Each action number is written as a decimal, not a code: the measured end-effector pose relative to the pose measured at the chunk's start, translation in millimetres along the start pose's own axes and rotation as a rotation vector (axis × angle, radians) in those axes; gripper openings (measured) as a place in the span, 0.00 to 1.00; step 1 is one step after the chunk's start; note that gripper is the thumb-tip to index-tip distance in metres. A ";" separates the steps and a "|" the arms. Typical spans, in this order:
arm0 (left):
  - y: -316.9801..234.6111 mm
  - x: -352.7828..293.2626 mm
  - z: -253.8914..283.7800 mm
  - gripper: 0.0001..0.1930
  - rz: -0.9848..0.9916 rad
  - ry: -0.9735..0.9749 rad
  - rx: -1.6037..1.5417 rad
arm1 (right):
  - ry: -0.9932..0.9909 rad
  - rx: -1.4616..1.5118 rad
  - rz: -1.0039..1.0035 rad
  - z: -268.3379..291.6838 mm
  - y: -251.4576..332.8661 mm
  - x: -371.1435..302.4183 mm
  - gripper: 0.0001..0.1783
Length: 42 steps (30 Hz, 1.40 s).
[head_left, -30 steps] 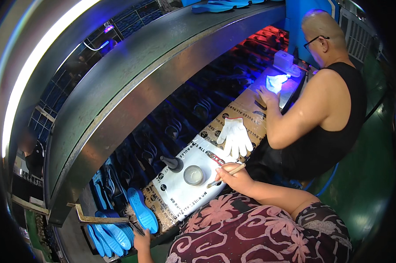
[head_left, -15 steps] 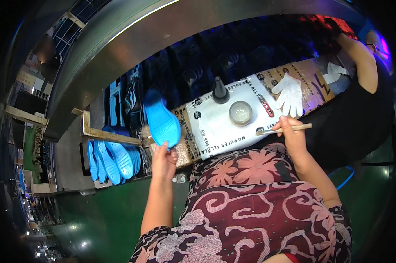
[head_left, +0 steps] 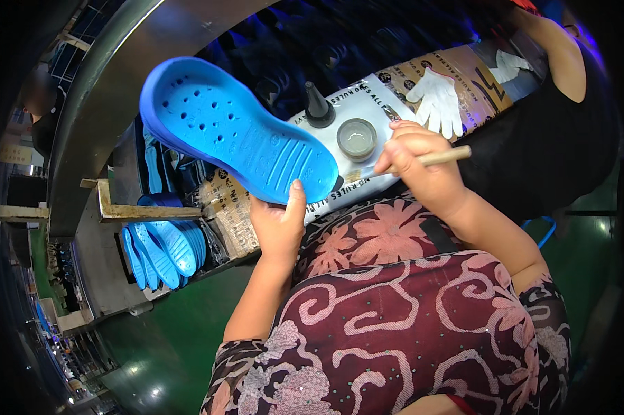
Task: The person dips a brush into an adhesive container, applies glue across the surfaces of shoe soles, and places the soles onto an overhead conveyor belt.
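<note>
My left hand (head_left: 278, 228) grips a blue shoe sole (head_left: 246, 142) by its heel end, thumb on top and fingers underneath. Small holes dot the sole's front, and ridges cross its heel. In my right hand (head_left: 419, 166) is a brush (head_left: 449, 156) with a pale wooden handle. Its bristles are at the rim of the heel; whether they touch it, I cannot tell. Just beyond the brush, a small round pot (head_left: 357, 138) of cloudy liquid stands on a white printed sheet (head_left: 346, 111). A black cone-topped bottle (head_left: 319, 107) is beside the pot.
Several blue soles (head_left: 163, 252) stand in a row at the left, below a wooden bar (head_left: 146, 212). A white glove (head_left: 436, 102) lies on cardboard (head_left: 474, 76). Overhead curves a metal beam (head_left: 128, 66). Another person's arm (head_left: 557, 62) reaches in at the right.
The sole has come up closer to me and turned, its front now pointing left. My right hand has brought the brush leftward to the heel. The view has shifted slightly.
</note>
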<state>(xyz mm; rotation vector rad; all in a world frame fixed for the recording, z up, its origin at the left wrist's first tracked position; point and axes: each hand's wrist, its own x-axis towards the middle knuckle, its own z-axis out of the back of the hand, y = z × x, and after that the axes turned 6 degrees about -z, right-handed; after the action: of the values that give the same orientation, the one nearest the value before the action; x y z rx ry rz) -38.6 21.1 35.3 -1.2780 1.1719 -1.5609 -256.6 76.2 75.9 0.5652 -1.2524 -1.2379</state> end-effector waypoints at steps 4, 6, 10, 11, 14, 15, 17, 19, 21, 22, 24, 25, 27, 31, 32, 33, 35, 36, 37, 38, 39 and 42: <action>-3.4 1.0 -11.7 0.22 -0.047 0.017 -0.039 | -0.003 -0.099 0.160 -9.5 -5.0 1.1 0.16; -3.1 0.7 -13.7 0.22 -0.057 0.029 -0.053 | -0.046 -0.110 0.171 -11.9 -8.0 3.1 0.15; -2.5 0.6 -12.5 0.22 -0.125 0.085 -0.011 | -0.018 -0.254 0.212 -12.1 -12.3 4.8 0.15; -1.9 0.6 -12.1 0.22 -0.152 0.095 -0.011 | -0.014 -0.253 0.209 -11.7 -13.1 4.7 0.15; 3.3 1.8 -13.1 0.15 -0.207 0.015 0.004 | -0.063 -0.298 0.197 -5.6 -15.3 3.1 0.15; 4.1 1.9 -12.6 0.15 -0.201 0.012 0.007 | -0.058 -0.294 0.193 -5.0 -14.1 3.8 0.15; 5.5 1.9 -11.9 0.14 -0.223 0.015 0.015 | -0.073 -0.268 0.185 -3.5 -11.4 2.7 0.16; 1.3 1.2 -14.9 0.14 -0.220 0.007 0.008 | -0.063 -0.263 0.205 -6.4 -10.7 2.9 0.15; -0.2 0.7 -15.9 0.14 -0.219 -0.003 0.004 | 0.017 -0.244 0.275 -9.1 -9.7 3.5 0.13; 0.5 0.5 -14.7 0.14 -0.224 -0.010 0.031 | 0.019 -0.242 0.275 -9.5 -10.3 3.4 0.13; 3.5 0.4 -12.3 0.14 -0.226 -0.018 0.059 | 0.018 -0.303 0.270 -7.7 -13.0 2.9 0.13; 5.8 0.6 -10.9 0.14 -0.253 -0.010 0.053 | 0.018 -0.333 0.270 -6.3 -14.8 2.9 0.12; 7.5 0.2 -9.9 0.14 -0.279 -0.005 0.050 | 0.013 -0.338 0.261 -3.0 -16.9 2.1 0.12; 10.8 -0.3 -15.3 0.13 -0.312 -0.029 0.027 | -0.017 -0.282 0.240 -4.9 -13.1 1.8 0.13; 11.9 0.3 -16.6 0.14 -0.334 -0.043 0.026 | 0.010 -0.277 0.264 -7.7 -11.5 1.7 0.13; 12.6 1.2 -16.5 0.14 -0.333 -0.042 0.025 | 0.039 -0.272 0.289 -9.5 -10.5 1.5 0.12; 13.6 2.5 -13.9 0.15 -0.411 0.031 0.058 | 0.038 -0.301 0.301 -9.7 -11.6 1.0 0.12; 16.0 2.2 -14.6 0.15 -0.410 0.027 0.059 | 0.047 -0.330 0.276 -5.6 -12.7 0.1 0.12; 19.8 0.5 -15.7 0.16 -0.433 0.011 0.050 | 0.057 -0.359 0.251 -2.6 -13.1 -0.9 0.12; 22.1 -0.5 -16.2 0.16 -0.455 -0.006 0.041 | 0.045 -0.321 0.219 -1.6 -12.8 -1.4 0.12; 22.2 -0.7 -15.8 0.16 -0.454 -0.010 0.043 | 0.049 -0.319 0.220 -2.3 -11.8 -0.6 0.12; 19.8 1.6 -19.3 0.16 -0.455 0.005 0.024 | 0.019 -0.275 0.213 -5.3 -10.0 1.4 0.11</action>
<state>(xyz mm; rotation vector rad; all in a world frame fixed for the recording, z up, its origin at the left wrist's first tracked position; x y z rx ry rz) -57.6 17.7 15.3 -1.6026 0.8991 -1.8919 -255.8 70.4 66.2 0.2361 -1.0732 -1.1958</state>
